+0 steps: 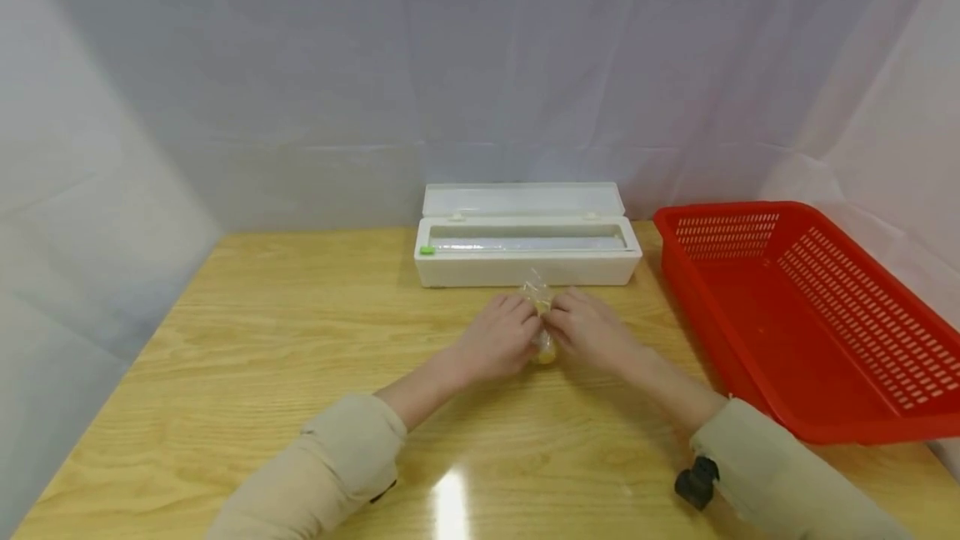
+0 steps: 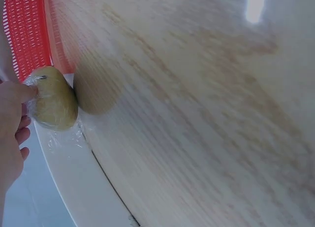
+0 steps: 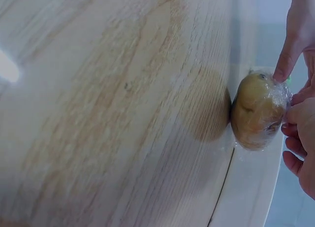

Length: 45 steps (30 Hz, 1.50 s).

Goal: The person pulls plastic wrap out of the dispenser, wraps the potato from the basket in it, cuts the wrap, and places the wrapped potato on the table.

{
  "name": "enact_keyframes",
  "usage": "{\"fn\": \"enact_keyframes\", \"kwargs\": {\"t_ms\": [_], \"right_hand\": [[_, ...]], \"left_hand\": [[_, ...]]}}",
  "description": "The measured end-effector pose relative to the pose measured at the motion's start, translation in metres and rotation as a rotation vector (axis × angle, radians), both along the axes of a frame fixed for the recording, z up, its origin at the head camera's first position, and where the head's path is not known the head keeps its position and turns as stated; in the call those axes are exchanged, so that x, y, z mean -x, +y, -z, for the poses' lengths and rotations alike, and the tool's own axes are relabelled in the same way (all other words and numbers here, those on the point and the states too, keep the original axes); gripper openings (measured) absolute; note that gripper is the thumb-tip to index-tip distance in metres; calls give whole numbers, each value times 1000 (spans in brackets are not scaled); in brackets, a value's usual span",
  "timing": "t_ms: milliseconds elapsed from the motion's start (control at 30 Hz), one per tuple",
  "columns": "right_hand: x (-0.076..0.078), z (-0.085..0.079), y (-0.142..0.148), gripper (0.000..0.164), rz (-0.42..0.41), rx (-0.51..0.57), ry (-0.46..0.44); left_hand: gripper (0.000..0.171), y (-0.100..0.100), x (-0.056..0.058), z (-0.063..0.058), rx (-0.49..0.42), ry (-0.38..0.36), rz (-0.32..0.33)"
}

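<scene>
A yellow-brown potato (image 3: 253,113) sits on the wooden table, wrapped in clear plastic film (image 1: 535,288). My left hand (image 1: 506,336) pinches the gathered film from the left, its thumb against the wrapped potato in the right wrist view. From the other side my right hand (image 1: 592,327) pinches the same film, fingers curled close to the left hand's. Loose film sticks up between the two hands in the head view. Most of the potato is covered by the fingers there, while both wrist views show its near side.
Just behind the hands stands a white film dispenser box (image 1: 528,269), lid (image 1: 523,200) raised, a roll of film (image 1: 525,243) inside and a green slider (image 1: 427,250) at its left end. A red plastic basket (image 1: 738,340) stands on the right. White cloth (image 1: 480,65) hangs behind the table.
</scene>
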State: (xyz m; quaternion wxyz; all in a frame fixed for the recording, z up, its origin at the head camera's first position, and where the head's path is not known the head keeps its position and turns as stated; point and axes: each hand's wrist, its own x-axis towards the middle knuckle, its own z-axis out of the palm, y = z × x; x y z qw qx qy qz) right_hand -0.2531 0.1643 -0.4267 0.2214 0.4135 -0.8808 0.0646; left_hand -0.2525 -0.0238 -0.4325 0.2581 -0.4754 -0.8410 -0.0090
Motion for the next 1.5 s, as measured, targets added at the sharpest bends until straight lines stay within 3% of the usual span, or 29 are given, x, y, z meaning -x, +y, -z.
{"fn": "enact_keyframes", "kwargs": {"t_ms": [167,300,533,767,933,1167,1267,1500], "right_hand": [[1,-2,-2,11,68,14,-70],[0,-2,0,9,85,19,-96],[0,-6,13,15,38,-21,-140],[2,-5,15,8,-49,-24,-27],[1,-3,7,6,42,-57,-38],[1,-7,-4,7,205,-8,-215],[0,-7,-6,6,209,5,-243],[-3,-1,-7,5,215,49,-212]], "left_hand": [[25,-1,2,6,-21,83,24],[29,-2,2,6,-6,92,26],[25,0,3,1,-3,26,19],[29,0,1,-5,62,-71,-37],[29,0,-2,-6,74,-129,-42],[20,0,-1,-3,62,-139,-39],[23,0,-2,-4,58,-161,-50],[31,-1,-1,-5,61,-168,-67]]}}
